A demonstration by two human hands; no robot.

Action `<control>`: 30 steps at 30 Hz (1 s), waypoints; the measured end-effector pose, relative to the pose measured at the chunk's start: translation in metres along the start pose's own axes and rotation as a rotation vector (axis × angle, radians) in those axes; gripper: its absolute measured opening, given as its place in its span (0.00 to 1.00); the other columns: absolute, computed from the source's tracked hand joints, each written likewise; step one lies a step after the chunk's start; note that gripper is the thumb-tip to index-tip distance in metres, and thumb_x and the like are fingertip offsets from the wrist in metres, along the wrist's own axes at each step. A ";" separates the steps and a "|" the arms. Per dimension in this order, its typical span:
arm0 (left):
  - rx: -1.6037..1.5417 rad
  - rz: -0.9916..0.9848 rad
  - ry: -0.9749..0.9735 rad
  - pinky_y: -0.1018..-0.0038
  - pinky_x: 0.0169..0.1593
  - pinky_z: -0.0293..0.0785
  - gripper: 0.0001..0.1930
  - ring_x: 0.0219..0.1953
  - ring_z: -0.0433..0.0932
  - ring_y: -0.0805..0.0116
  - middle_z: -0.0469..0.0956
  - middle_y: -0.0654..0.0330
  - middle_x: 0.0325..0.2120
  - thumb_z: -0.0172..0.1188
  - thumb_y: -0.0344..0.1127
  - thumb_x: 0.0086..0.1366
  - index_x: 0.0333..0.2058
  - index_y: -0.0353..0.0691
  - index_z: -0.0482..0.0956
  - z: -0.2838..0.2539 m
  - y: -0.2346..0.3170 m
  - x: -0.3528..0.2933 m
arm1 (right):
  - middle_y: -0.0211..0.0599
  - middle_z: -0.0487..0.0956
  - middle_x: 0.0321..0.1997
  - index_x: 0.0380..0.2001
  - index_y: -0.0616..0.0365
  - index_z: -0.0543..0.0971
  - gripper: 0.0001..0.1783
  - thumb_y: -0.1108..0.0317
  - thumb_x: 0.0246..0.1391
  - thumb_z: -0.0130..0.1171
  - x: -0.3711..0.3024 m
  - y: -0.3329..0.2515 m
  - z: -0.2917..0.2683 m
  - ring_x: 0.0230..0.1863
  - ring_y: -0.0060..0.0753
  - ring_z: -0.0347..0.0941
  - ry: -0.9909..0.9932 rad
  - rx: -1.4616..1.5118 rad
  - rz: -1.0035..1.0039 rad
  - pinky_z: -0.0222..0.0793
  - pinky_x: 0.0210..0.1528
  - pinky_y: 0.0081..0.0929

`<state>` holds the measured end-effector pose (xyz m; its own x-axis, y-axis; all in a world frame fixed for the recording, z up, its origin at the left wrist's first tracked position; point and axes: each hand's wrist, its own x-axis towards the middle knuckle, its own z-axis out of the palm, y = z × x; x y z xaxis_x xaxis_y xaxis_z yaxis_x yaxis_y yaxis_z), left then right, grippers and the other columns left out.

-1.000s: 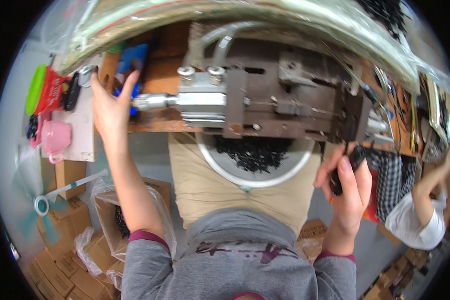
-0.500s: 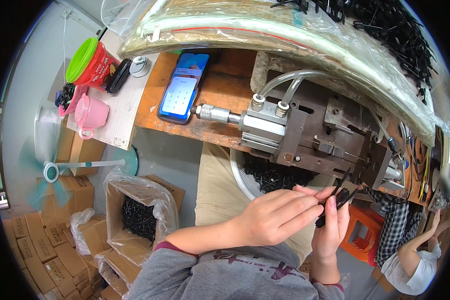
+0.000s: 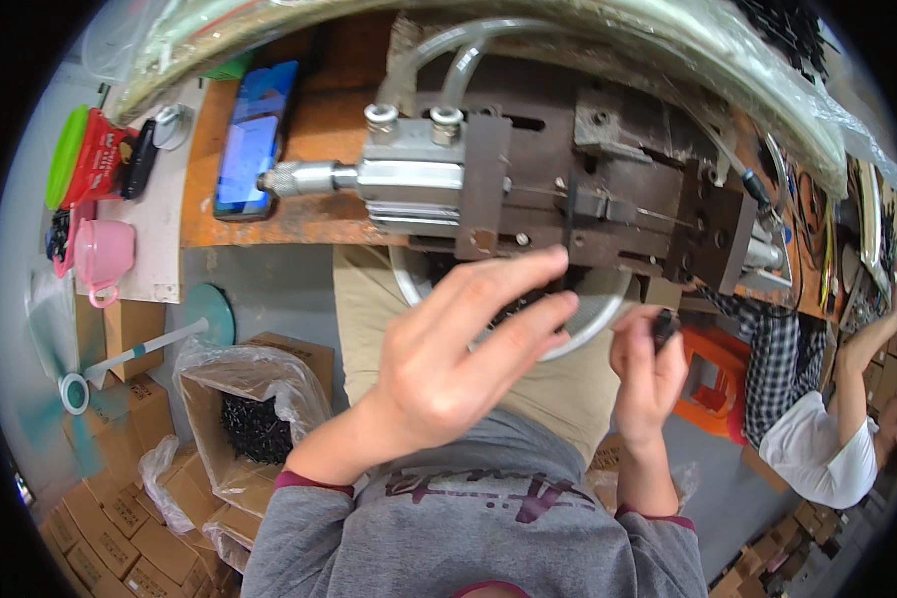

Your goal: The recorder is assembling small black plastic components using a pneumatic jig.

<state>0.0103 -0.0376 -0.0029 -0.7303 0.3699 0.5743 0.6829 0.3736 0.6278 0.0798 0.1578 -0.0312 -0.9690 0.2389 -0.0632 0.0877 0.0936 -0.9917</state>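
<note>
My left hand [image 3: 448, 349] reaches up to the front of a brown metal fixture with a silver air cylinder [image 3: 409, 184]. At its fingertips a thin black strip [image 3: 570, 214] stands upright against the fixture's slot; the fingers partly hide its lower end. My right hand [image 3: 648, 374] is lower and to the right, closed on small black plastic parts [image 3: 665, 324] whose shape is mostly hidden. Beneath the fixture, behind my left fingers, a white basket [image 3: 603, 324] shows its rim, with black parts inside.
A phone [image 3: 254, 140] lies on the wooden bench left of the cylinder. Pink cup [image 3: 105, 249] and red tub [image 3: 100, 154] stand farther left. An open carton [image 3: 204, 429] of black parts sits on the floor near a fan [image 3: 73, 393]. An orange stool [image 3: 713, 384] and another person [image 3: 817, 448] are at right.
The hands have parted: the left has moved left to the fixture with a black strip, while the right stays lower with black parts. The whole view has shifted, bringing the fixture leftward.
</note>
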 end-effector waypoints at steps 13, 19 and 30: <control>0.275 0.097 -0.117 0.71 0.41 0.79 0.14 0.32 0.81 0.63 0.78 0.52 0.49 0.68 0.28 0.43 0.32 0.32 0.81 0.033 0.003 0.003 | 0.40 0.80 0.21 0.27 0.53 0.83 0.13 0.56 0.41 0.68 -0.003 0.172 0.007 0.25 0.39 0.78 -0.364 -1.118 -0.031 0.72 0.32 0.34; 0.329 0.097 -0.118 0.75 0.35 0.77 0.13 0.29 0.80 0.66 0.79 0.54 0.48 0.68 0.29 0.44 0.31 0.36 0.81 0.039 0.000 0.019 | 0.42 0.79 0.20 0.26 0.53 0.84 0.12 0.57 0.42 0.66 0.007 0.189 0.009 0.26 0.40 0.78 -0.500 -1.206 0.019 0.71 0.32 0.33; 0.368 0.056 -0.175 0.79 0.24 0.68 0.13 0.20 0.74 0.72 0.80 0.58 0.47 0.69 0.31 0.44 0.32 0.39 0.81 0.034 0.000 0.021 | 0.38 0.79 0.20 0.28 0.60 0.84 0.13 0.67 0.36 0.73 0.003 0.058 -0.026 0.19 0.30 0.70 -0.295 -0.675 0.051 0.65 0.25 0.27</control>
<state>-0.0046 -0.0007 -0.0091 -0.6994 0.5256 0.4844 0.7055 0.6164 0.3498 0.0877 0.1887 -0.0857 -0.9734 -0.0026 -0.2290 0.1649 0.6861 -0.7086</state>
